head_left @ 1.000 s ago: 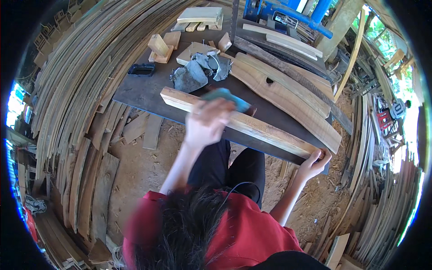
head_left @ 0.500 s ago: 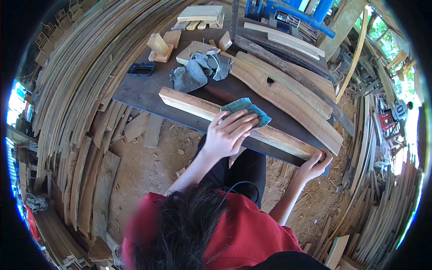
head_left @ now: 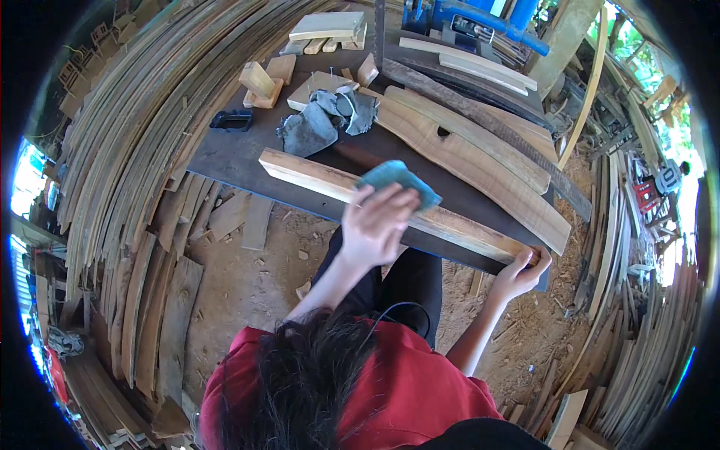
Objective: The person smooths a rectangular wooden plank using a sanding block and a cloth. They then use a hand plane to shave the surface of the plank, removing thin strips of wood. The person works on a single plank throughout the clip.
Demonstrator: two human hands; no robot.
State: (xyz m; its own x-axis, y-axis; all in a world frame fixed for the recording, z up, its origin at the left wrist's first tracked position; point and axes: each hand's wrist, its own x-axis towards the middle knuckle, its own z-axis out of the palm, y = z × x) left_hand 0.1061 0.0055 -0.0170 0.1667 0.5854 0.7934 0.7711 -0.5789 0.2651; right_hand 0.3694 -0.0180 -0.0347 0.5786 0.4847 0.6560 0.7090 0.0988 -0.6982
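Note:
My left hand point(head_left: 379, 229), blurred by motion, presses a teal sheet of sandpaper point(head_left: 399, 180) onto the middle of a long pale wooden bar point(head_left: 296, 169), fingers bent over the sheet. My right hand point(head_left: 527, 270) grips the bar's right end. The bar lies slantwise along the near side of a dark worktop point(head_left: 225, 150). Just beyond it are crumpled grey scraps point(head_left: 307, 127) and shaped boards point(head_left: 502, 191) with a dark hole in one.
Small blocks point(head_left: 257, 82), a stack of short boards point(head_left: 326, 26) and a black clamp-like tool point(head_left: 230, 120) sit on the worktop. Blue machinery point(head_left: 517, 30) stands behind. Long planks point(head_left: 127, 150) crowd both sides. A person in white point(head_left: 666, 180) appears at far right.
My left hand and the sandpaper moved right along the bar, then slightly back left in the latest frame. My right hand stays at the bar's end.

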